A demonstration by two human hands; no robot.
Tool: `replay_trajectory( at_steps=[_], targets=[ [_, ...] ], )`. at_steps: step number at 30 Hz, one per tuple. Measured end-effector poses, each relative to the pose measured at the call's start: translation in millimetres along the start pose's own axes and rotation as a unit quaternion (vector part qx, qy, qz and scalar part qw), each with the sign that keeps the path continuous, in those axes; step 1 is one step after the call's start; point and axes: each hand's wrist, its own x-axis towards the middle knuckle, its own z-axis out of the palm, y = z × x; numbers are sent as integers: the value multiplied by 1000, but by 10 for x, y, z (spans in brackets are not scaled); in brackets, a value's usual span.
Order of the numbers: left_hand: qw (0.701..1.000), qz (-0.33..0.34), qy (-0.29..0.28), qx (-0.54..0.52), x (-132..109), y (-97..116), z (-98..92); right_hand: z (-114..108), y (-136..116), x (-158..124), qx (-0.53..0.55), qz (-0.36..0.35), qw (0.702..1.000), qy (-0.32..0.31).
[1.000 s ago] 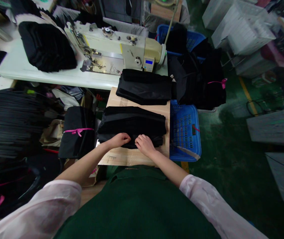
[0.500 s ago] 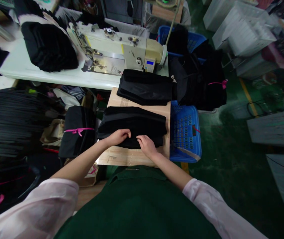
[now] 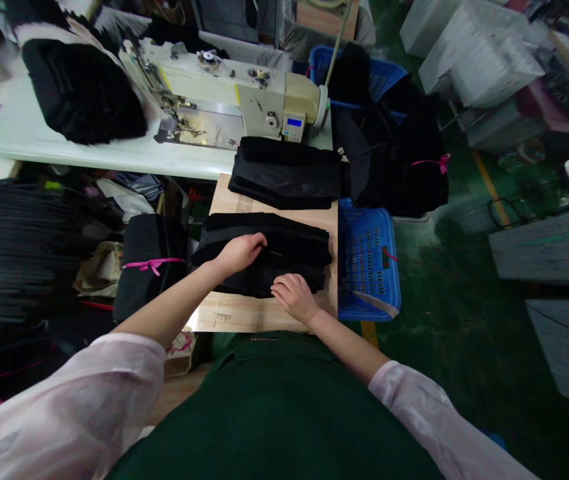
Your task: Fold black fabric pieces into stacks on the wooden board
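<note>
Since half a second ago, the left hand (image 3: 242, 254) has shifted forward over the cloth and away from the right hand (image 3: 294, 295), which stays at much the same place by the near edge; the two were close together then. The left hand is partly curled, its thumb and forefinger tips drawn close together at the upper face of a flat stack of folded black fabric (image 3: 297, 241); whether a layer is pinched between them cannot be told. The right hand lies lower and nearer the body, its fingers bent and loosely together at the front edge of the same stack, and its grip on the fabric is not clear either. That stack lies beneath and ahead of both hands on a pale wood-grained counter (image 3: 249, 319). Beyond the hands, a second flat stack of black fabric (image 3: 284, 175) lies across the far end, just before a cream-coloured sewing machine (image 3: 259, 100) on a long white counter (image 3: 114, 155). To the left of the left hand is a black fabric bundle (image 3: 137, 290) tied with a pink ribbon (image 3: 150, 265); to the right of the right hand stands a blue plastic slotted basket (image 3: 389, 280), just beside the wood-grained surface.
</note>
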Motion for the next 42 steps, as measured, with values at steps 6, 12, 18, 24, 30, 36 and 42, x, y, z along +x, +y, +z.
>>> replay_trajectory(
  at_steps=[6,12,18,24,30,36,42],
  targets=[
    [985,-110,10,130,127,109,179,201,81,56,5,0,996,-87],
    [986,-164,35,7,-149,93,298,216,158,68,39,-4,996,-85],
    [976,47,-52,-204,-560,-104,450,247,201,92,74,45,994,-72],
    [975,-20,-48,-217,-591,-236,633,173,122,98,65,116,991,2],
    [965,-79,-37,-249,-480,-289,640,142,1,89,39,14,999,-17],
    [962,-78,-46,-256,-488,-291,615,314,46,134,59,71,994,-58],
    [962,-68,-51,-261,-509,-288,617,278,56,182,-2,62,994,-85]
  ],
)
